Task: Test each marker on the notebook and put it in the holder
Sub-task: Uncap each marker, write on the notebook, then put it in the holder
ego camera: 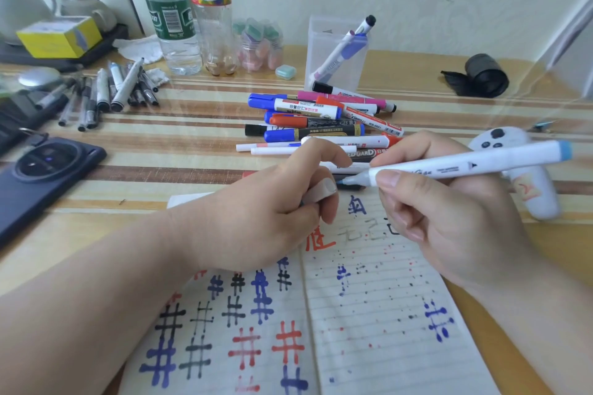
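My right hand (449, 218) grips a white marker (465, 165) with a light-blue end cap, its uncapped blue tip pointing left above the open notebook (369, 314). My left hand (272, 212) holds the marker's white cap (316, 194) in curled fingers, right beside the tip. The notebook pages carry blue, black and red hash marks. A pile of markers (321, 122) lies behind my hands. The clear plastic holder (324, 51) stands at the back with one purple-and-white marker (345, 48) leaning inside it.
A dark phone (41, 176) lies at the left. Several grey pens (106, 93) sit at the back left near two plastic bottles (189, 16). A white controller (519, 170) lies at the right, with a black roll (484, 75) behind it.
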`<action>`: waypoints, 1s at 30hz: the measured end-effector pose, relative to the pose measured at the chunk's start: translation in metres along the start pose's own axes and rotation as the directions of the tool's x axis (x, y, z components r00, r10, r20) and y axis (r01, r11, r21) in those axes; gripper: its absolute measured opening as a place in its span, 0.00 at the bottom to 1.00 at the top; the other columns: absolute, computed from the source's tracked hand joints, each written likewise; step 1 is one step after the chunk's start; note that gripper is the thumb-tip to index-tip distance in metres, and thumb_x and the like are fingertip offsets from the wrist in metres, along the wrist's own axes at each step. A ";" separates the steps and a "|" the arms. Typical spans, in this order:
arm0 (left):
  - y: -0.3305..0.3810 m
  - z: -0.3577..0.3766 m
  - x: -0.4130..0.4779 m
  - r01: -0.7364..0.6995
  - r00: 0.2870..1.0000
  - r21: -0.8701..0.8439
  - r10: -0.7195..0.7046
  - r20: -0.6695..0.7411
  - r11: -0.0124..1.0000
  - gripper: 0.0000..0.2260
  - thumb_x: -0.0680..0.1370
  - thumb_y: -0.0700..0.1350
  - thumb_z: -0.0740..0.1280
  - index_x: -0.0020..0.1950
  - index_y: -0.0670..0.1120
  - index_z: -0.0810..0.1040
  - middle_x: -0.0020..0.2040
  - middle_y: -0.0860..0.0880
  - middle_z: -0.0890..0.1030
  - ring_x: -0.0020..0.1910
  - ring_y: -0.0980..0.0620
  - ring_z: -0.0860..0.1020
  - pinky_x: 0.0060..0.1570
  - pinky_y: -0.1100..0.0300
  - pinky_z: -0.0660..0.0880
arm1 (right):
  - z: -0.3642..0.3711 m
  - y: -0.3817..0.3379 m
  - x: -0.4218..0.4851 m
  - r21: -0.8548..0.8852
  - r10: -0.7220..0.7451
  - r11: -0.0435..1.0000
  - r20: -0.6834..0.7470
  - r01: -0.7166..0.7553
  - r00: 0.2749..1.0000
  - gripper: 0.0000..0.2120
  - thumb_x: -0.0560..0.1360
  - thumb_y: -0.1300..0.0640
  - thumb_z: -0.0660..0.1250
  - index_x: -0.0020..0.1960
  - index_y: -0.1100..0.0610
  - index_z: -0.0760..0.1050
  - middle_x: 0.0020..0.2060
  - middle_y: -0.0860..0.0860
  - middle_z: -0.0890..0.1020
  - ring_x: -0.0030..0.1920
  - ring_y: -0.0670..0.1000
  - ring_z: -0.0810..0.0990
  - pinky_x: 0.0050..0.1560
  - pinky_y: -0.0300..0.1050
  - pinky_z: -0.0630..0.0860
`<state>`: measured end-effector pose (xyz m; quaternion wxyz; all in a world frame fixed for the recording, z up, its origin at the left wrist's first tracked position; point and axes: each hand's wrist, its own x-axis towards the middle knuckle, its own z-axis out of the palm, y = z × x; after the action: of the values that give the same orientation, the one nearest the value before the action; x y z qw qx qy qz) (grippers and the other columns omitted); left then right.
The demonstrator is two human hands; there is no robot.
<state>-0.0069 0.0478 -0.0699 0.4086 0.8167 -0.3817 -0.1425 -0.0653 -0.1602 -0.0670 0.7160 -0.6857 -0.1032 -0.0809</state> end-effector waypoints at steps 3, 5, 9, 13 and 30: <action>0.002 0.000 -0.001 0.009 1.000 0.001 -0.009 0.019 1.000 0.21 0.81 0.31 0.57 0.68 0.53 0.62 0.44 0.55 0.78 0.31 0.57 0.72 0.35 0.68 0.68 | 0.001 0.001 0.000 -0.046 0.028 0.999 0.023 -0.027 0.999 0.06 0.69 0.57 0.73 0.44 0.59 0.80 0.25 0.60 0.69 0.25 0.54 0.64 0.26 0.37 0.63; 0.004 0.001 -0.001 -0.005 1.000 -0.033 0.006 0.021 0.999 0.21 0.81 0.32 0.59 0.68 0.52 0.63 0.45 0.54 0.78 0.33 0.56 0.72 0.36 0.66 0.69 | 0.001 0.000 0.000 -0.118 0.043 0.992 0.068 -0.034 0.997 0.04 0.72 0.60 0.72 0.45 0.59 0.81 0.24 0.54 0.72 0.24 0.51 0.68 0.25 0.37 0.65; 0.003 0.004 0.001 -0.065 0.994 -0.294 0.035 -0.105 0.953 0.20 0.78 0.40 0.69 0.67 0.48 0.65 0.48 0.45 0.78 0.39 0.40 0.75 0.38 0.46 0.73 | 0.003 -0.002 -0.002 -0.171 0.165 0.975 0.127 -0.142 0.978 0.08 0.71 0.55 0.73 0.49 0.53 0.86 0.27 0.50 0.78 0.27 0.45 0.75 0.26 0.34 0.68; 0.002 0.003 0.003 -0.160 0.965 -0.410 0.054 -0.258 0.898 0.14 0.75 0.44 0.75 0.54 0.43 0.73 0.48 0.40 0.80 0.44 0.35 0.77 0.43 0.37 0.75 | -0.001 -0.002 0.000 -0.065 0.212 0.977 0.129 -0.205 0.969 0.15 0.70 0.47 0.77 0.51 0.55 0.86 0.30 0.55 0.77 0.27 0.50 0.72 0.25 0.38 0.65; 0.003 0.005 0.002 -0.110 0.958 -0.593 -0.073 -0.276 0.798 0.16 0.82 0.49 0.59 0.50 0.36 0.72 0.30 0.54 0.62 0.30 0.51 0.57 0.34 0.47 0.56 | -0.006 -0.010 0.004 0.227 0.117 0.966 0.050 -0.125 0.992 0.09 0.64 0.54 0.77 0.39 0.56 0.79 0.31 0.61 0.81 0.27 0.56 0.79 0.20 0.34 0.64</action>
<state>-0.0096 0.0421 -0.0706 0.6986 0.6524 -0.2617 -0.1334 -0.0642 -0.1668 -0.0568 0.7922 -0.6046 -0.0827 -0.0124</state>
